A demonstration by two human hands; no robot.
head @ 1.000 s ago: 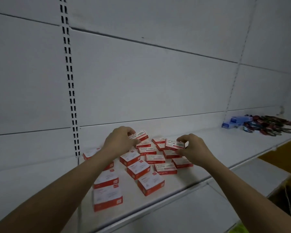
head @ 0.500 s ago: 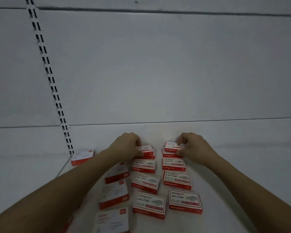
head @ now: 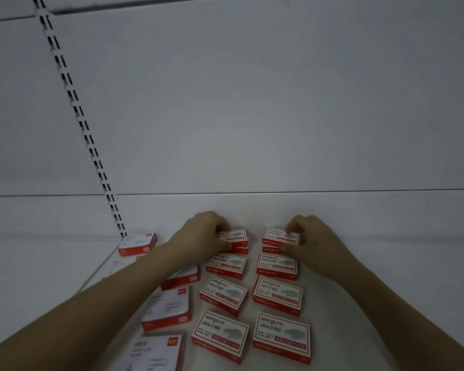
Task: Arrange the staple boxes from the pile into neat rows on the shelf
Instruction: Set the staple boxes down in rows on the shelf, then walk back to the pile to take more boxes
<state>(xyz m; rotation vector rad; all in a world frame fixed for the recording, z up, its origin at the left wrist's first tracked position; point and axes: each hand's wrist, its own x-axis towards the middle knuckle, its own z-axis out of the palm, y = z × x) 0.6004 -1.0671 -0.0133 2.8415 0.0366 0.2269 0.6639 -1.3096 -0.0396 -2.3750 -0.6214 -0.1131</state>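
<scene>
While two columns of staple boxes [head: 223, 294] line the shelf [head: 359, 263], each hand's fingers grasp a rearmost box: left hand [head: 204, 234], right hand [head: 310, 236].

Both bare arms are reaching forward, side by side. The left hand [head: 208, 231] is curling its fingers and thumb in a grip. The right hand [head: 310, 235] is pinching the same way.

Head view, down onto shelf [head: 373, 277]

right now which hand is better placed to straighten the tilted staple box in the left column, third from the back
Left hand: it works that same column, gripping the rearmost red-and-white cardboard staple box, while the tilted box lies nearer its forearm.
</scene>
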